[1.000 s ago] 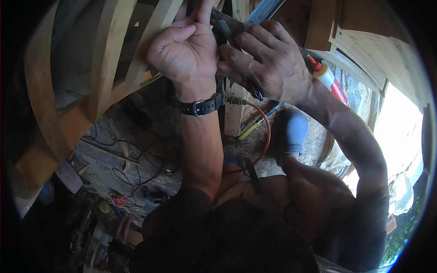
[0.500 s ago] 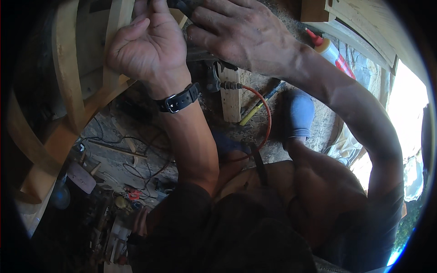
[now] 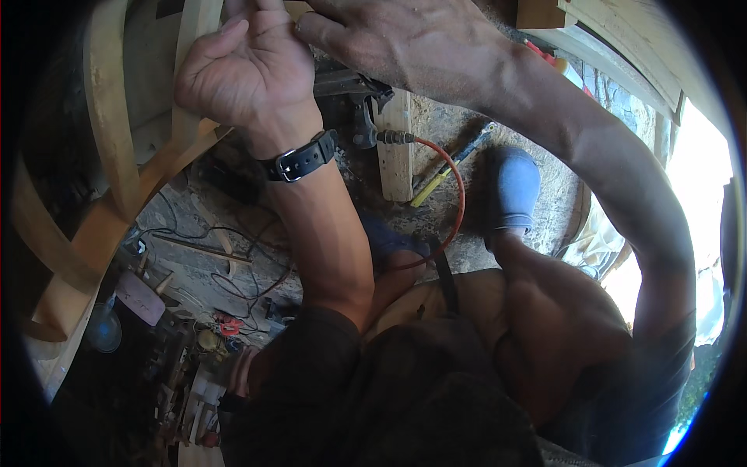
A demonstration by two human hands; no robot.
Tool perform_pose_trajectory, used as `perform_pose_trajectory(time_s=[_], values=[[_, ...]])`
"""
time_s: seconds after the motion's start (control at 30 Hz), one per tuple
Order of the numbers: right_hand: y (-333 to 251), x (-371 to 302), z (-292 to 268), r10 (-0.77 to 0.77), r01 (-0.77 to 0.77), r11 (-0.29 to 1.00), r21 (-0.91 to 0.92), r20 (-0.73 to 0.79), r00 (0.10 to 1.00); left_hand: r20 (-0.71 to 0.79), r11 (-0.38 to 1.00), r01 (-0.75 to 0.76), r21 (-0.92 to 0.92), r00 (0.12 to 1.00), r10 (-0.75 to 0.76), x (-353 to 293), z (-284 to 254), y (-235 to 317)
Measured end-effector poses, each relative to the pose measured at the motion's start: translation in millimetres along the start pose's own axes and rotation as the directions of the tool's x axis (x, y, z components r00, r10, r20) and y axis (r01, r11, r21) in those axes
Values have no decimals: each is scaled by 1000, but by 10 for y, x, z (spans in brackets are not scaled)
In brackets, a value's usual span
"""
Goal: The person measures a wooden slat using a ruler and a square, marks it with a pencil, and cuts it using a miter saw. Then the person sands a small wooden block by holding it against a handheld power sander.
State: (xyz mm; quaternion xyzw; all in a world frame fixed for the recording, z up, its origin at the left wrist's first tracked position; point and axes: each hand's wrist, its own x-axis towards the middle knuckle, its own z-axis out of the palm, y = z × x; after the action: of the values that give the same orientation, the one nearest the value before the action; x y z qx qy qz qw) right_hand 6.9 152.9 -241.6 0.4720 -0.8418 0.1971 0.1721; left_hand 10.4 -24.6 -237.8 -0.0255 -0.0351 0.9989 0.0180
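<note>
My left hand (image 3: 253, 70) is raised at the top edge, bare palm toward me, beside an upright wooden slat (image 3: 191, 70) of a curved wooden frame (image 3: 97, 233). Its thumb is bent, but the fingertips run out of view. To its right, my right hand (image 3: 397, 39) reaches across, back of the hand up and fingers curled. Whatever its fingers hold is cut off by the top edge. Below the hands, a dark metal tool (image 3: 364, 124) with a hose fitting lies against a pale wood block (image 3: 395, 156). A black strap with a buckle (image 3: 299, 159) circles my left wrist.
A red hose (image 3: 459, 202) loops from the fitting toward my legs. A yellow-and-dark-handled tool (image 3: 447, 171) lies by my blue shoe (image 3: 515, 187). At upper right are a glue bottle (image 3: 568, 71) and a wooden piece (image 3: 607, 39). Cables (image 3: 202, 233) and clutter cover the floor at left.
My right hand has moved up and slightly left, so the dark object seen at its fingers is out of view. My left hand has shifted slightly up and left.
</note>
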Motion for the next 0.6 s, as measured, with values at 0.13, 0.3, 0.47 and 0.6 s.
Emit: perform_pose_trajectory(time_s=[0.13,0.3,0.47,0.6], values=[[31,29,37,-3,3,999,45,0,1000,-10,993,-49,104,999,51,-7,21,-2],[43,32,-2,-8,7,1000,24,20,1000,-66,980,-74,185,994,87,-4,2,-3],[55,86,-37,8,-11,999,49,61,998,38,928,-135,348,991,129,-17,4,-13],[20,117,-3,62,-74,991,113,101,993,1,951,-92,294,995,95,-38,21,28]])
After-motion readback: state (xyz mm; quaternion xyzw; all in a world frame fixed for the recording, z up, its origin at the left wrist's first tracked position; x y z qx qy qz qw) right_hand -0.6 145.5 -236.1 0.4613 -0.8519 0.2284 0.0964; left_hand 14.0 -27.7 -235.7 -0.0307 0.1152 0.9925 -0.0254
